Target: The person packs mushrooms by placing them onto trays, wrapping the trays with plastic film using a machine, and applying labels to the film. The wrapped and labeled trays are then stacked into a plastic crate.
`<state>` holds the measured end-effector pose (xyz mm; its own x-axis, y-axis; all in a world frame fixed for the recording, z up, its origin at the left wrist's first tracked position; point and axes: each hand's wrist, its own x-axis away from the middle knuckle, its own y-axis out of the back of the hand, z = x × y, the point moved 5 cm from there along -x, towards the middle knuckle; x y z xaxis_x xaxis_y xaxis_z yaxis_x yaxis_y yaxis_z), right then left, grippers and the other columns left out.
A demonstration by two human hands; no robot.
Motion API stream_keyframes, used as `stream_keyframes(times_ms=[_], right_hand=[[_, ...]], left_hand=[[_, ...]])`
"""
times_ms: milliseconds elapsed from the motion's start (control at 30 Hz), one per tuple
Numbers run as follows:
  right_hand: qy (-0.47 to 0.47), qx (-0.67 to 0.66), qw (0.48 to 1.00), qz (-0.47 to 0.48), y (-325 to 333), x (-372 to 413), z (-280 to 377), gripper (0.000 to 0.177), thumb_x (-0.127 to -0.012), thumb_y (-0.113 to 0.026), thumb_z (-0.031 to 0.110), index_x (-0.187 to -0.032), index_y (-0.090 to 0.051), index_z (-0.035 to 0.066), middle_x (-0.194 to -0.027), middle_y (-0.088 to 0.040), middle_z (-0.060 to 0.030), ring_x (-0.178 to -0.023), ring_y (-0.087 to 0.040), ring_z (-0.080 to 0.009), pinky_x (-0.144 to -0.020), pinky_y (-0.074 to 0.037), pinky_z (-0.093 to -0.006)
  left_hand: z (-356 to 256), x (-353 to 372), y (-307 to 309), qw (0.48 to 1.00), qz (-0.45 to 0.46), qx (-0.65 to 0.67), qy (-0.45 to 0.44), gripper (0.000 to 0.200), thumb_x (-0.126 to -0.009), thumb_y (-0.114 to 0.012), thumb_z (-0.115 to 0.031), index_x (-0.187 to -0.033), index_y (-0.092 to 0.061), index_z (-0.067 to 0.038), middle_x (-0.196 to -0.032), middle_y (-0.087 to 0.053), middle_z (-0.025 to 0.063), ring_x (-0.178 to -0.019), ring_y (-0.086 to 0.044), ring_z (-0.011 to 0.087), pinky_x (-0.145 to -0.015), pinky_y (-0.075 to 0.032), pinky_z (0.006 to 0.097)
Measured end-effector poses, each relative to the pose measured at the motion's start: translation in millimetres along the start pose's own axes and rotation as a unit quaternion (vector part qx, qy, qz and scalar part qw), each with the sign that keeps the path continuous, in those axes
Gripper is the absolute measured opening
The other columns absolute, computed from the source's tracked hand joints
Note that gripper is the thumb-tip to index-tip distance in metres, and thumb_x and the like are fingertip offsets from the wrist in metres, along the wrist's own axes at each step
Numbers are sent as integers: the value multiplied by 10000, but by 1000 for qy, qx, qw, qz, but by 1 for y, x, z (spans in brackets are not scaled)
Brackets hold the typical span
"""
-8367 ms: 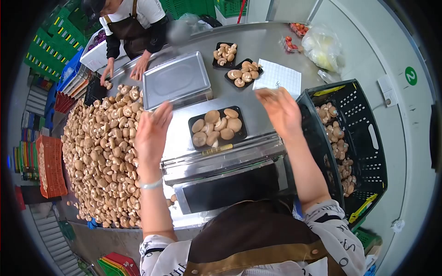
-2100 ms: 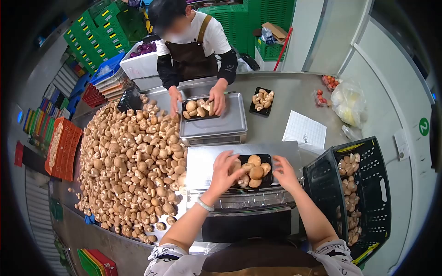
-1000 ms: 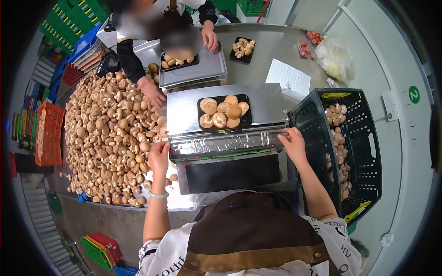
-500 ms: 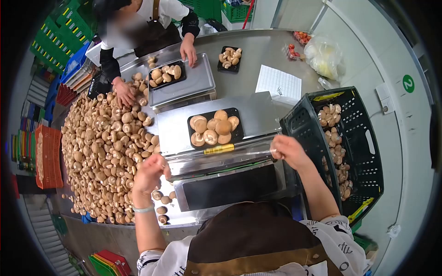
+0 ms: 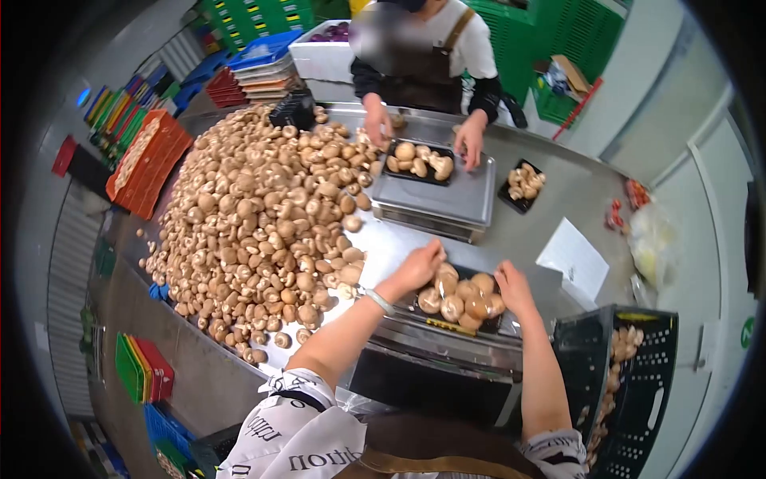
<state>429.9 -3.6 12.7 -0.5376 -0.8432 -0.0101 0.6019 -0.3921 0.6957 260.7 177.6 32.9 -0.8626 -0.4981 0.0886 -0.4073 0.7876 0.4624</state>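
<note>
While a co-worker faces the metal desk, the left hand and right hand hold film over a tray of mushrooms.
Each grip is pinched closed on the film, at either side of the tray. A mushroom heap fills the desk's left; beyond the tray sit a scale and paper; a dark crate stands right, green crates behind.

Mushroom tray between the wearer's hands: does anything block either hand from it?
Nothing solid shows between the left hand or right hand and the mushroom tray; clear film, seemingly pinched by both, appears stretched over the mushrooms.
</note>
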Motion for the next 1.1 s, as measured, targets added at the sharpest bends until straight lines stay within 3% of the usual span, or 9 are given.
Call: stream_keyframes(times_ms=[67, 167, 267, 433, 533, 700, 833, 1000, 1100], right_hand=[[-46, -146, 988, 13, -1, 6, -3, 246, -915, -585, 233, -927, -570, -13, -833, -605, -197, -777, -607, -336, -725, -470, -402], [-74, -84, 990, 88, 17, 19, 13, 272, -901, -611, 235, -871, -621, -35, -807, -602, -163, -744, -593, -270, -716, -462, -360], [-76, -70, 990, 96, 12, 47, 26, 285, -901, -613, 229, -841, -641, -48, -806, -607, -154, -764, -594, -280, -723, -457, -357], [69, -102, 992, -10, 10, 82, 32, 249, -920, -589, 211, -942, -629, -33, -899, -660, -128, -809, -608, -255, -792, -472, -336], [-86, -159, 983, 23, 22, 106, 36, 257, -934, -571, 228, -964, -604, -25, -862, -641, -113, -829, -589, -185, -783, -457, -302], [-116, -357, 925, -62, 57, 138, 80, 243, -969, -537, 252, -860, -559, 36, -737, -517, 22, -707, -455, -68, -653, -400, -254], [-211, -436, 874, 38, 60, 176, 113, 242, -968, -553, 267, -935, -607, 33, -823, -571, 12, -756, -510, -76, -699, -430, -244], [-228, -115, 960, 111, 6, 235, 78, 398, -949, -550, 384, -979, -609, -8, -755, -623, -136, -785, -646, -222, -705, -483, -361], [-159, -48, 986, -1, -48, 259, 20, 381, -944, -557, 356, -874, -605, -15, -669, -585, -149, -590, -598, -214, -561, -452, -354]], left_hand=[[22, -2, -5, 991, -22, 106, -75, 273, -972, -515, -281, -1048, -521, -19, -843, -623, 157, -773, -593, 255, -754, -481, 369], [36, 8, -11, 966, 100, 237, 39, 342, -983, -508, -326, -1037, -601, -2, -820, -641, 117, -804, -577, 176, -783, -480, 332], [33, 32, -7, 991, 126, -15, 44, 382, -992, -490, -337, -971, -650, 9, -815, -652, 149, -856, -601, 217, -820, -469, 328], [2, 67, -4, 993, 36, -69, -86, 439, -1006, -428, -320, -775, -578, 23, -742, -568, 229, -704, -537, 413, -668, -431, 479], [-45, 94, 4, 989, -46, -85, -108, 443, -1007, -425, -315, -768, -573, 26, -726, -571, 220, -700, -546, 417, -643, -421, 477], [-104, 129, 25, 997, -27, 47, -60, 480, -1019, -432, -361, -764, -565, 24, -589, -495, 97, -561, -413, 164, -568, -410, 325], [-108, 178, 24, 991, 76, 91, 55, 512, -1016, -429, -398, -804, -613, 30, -601, -520, 12, -576, -428, 89, -525, -382, 284], [-13, 224, -39, 996, 62, 41, 53, 489, -1005, -443, -403, -888, -650, 24, -595, -564, 116, -551, -513, 191, -552, -429, 360], [23, 228, -63, 996, 1, -79, 37, 428, -970, -495, -388, -835, -626, -4, -712, -622, 207, -676, -609, 389, -628, -472, 465]])
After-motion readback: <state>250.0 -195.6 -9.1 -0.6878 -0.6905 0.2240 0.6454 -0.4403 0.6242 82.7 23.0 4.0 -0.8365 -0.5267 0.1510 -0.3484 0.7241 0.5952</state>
